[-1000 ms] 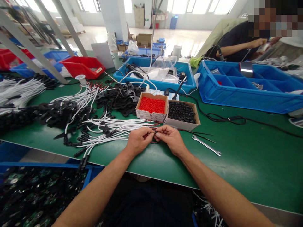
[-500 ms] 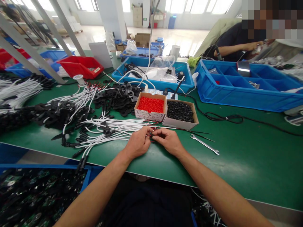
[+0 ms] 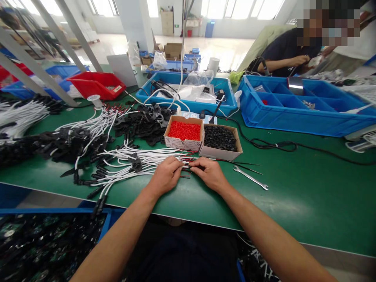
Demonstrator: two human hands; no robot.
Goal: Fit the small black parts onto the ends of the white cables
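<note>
A bundle of white cables (image 3: 141, 156) with stripped red and black wire ends lies across the bench. At its right end my left hand (image 3: 167, 175) is closed, thumb and forefinger pinching one cable near its wire end. Facing it, my right hand (image 3: 209, 174) pinches at the tip of that cable; a small dark bit shows at the fingertips, too small to name. Just behind the hands stand a carton of small red caps (image 3: 185, 131) and a carton of small black pieces (image 3: 221, 138).
An open-end wrench (image 3: 251, 178) lies right of my hands. Black clip-like parts (image 3: 143, 123) are heaped behind the cables. Farther back are a blue tray (image 3: 232, 105), a divided blue bin (image 3: 293, 117) and a red bin (image 3: 96, 84). A co-worker (image 3: 282, 58) sits across the bench.
My hands remain close together at the wire ends, with the fingertips slightly shifted. A bit of the pinched cable now shows between them. The whole view has moved slightly.
</note>
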